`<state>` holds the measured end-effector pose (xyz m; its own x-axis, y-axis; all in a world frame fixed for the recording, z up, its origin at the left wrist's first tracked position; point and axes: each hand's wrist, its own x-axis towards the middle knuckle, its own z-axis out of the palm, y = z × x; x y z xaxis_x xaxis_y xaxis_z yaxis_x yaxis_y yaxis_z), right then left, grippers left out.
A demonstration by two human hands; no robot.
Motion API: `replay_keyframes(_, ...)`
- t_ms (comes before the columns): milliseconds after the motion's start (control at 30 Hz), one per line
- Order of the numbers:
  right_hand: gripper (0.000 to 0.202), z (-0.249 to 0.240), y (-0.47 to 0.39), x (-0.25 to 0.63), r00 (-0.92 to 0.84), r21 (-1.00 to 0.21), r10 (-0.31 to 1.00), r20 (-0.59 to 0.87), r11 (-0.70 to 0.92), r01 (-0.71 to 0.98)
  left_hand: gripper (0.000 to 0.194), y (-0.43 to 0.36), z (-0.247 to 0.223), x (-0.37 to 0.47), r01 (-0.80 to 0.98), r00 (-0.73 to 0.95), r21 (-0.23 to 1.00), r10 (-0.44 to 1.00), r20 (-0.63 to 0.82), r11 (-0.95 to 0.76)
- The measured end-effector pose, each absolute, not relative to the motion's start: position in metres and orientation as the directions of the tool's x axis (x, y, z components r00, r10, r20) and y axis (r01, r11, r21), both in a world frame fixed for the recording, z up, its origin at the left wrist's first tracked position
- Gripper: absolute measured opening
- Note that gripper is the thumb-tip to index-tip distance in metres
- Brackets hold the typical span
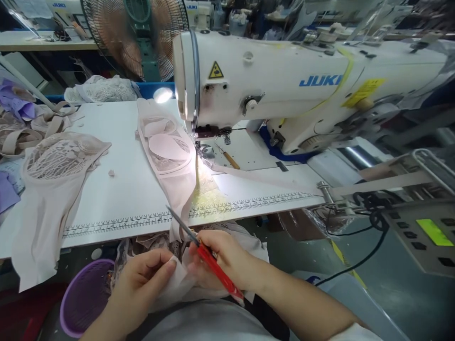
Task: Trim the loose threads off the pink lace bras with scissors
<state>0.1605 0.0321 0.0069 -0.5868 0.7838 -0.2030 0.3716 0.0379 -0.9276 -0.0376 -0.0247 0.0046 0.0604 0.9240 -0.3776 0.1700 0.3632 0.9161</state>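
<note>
My left hand (147,286) pinches the edge of a pale fabric piece (173,286) between thumb and fingertips, in front of my lap. In my right hand (225,260) is a pair of scissors (216,266) with red handles, its dark blades pointing up and left over the table's front edge. Some of my right fingers are hidden behind the handles and fabric. Beyond the blades lies a pale pink bra (171,149) with lace and cup pads, its right side close to the needle area of the sewing machine (256,80).
Another lace bra piece (59,161) lies at the left on the white table (117,203), near bundled straps (21,132). A purple basket (85,298) stands below. A wooden-handled tool (231,159) lies by the needle. A fan (142,38) stands behind; a control box (423,232) is at right.
</note>
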Motion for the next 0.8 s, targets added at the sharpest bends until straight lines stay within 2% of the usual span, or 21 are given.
replay_keyframes(133, 0.033, 0.01, 0.035, 0.154, -0.675, -0.926, 0.716, -0.175, 0.112, 0.359, 0.035, -0.022, 0.009, -0.033, 0.368, 0.302, 0.919, 0.917, -0.259, 0.139)
replay_keyframes(267, 0.041, 0.01, 0.036, 0.156, -0.727, -0.885, 0.659, -0.193, 0.203, 0.419, 0.034, -0.019, 0.013, -0.024, 0.504, 0.352, 0.859, 0.886, -0.301, 0.092)
replay_keyframes(367, 0.041, 0.006, 0.034, 0.169, -0.737, -0.86, 0.667, -0.11, 0.308, 0.407, 0.028, -0.02, 0.009, -0.026, 0.568, 0.405, 0.822, 0.855, -0.324, 0.042)
replay_keyframes(433, 0.035, 0.003, 0.032, 0.184, -0.717, -0.849, 0.697, 0.009, 0.384, 0.363, 0.024, -0.021, 0.004, -0.037, 0.683, 0.366, 0.73, 0.872, -0.324, -0.015)
replay_keyframes(500, 0.028, 0.001, 0.031, 0.201, -0.67, -0.822, 0.731, 0.126, 0.455, 0.343, 0.022, -0.02, -0.002, -0.053, 0.821, 0.286, 0.566, 0.91, -0.3, -0.071)
replay_keyframes(600, 0.023, 0.002, 0.028, 0.227, -0.586, -0.778, 0.787, 0.192, 0.486, 0.399, 0.025, -0.019, -0.005, -0.077, 0.914, 0.227, 0.39, 0.938, -0.261, -0.113)
replay_keyframes(667, 0.02, 0.003, 0.027, 0.241, -0.55, -0.751, 0.813, 0.192, 0.483, 0.451, 0.028, -0.019, -0.003, -0.087, 0.916, 0.231, 0.384, 0.936, -0.264, -0.118)
replay_keyframes(800, 0.018, 0.0, 0.027, 0.26, -0.454, -0.669, 0.878, 0.149, 0.428, 0.608, 0.028, -0.022, 0.004, -0.086, 0.872, 0.311, 0.465, 0.907, -0.283, -0.154)
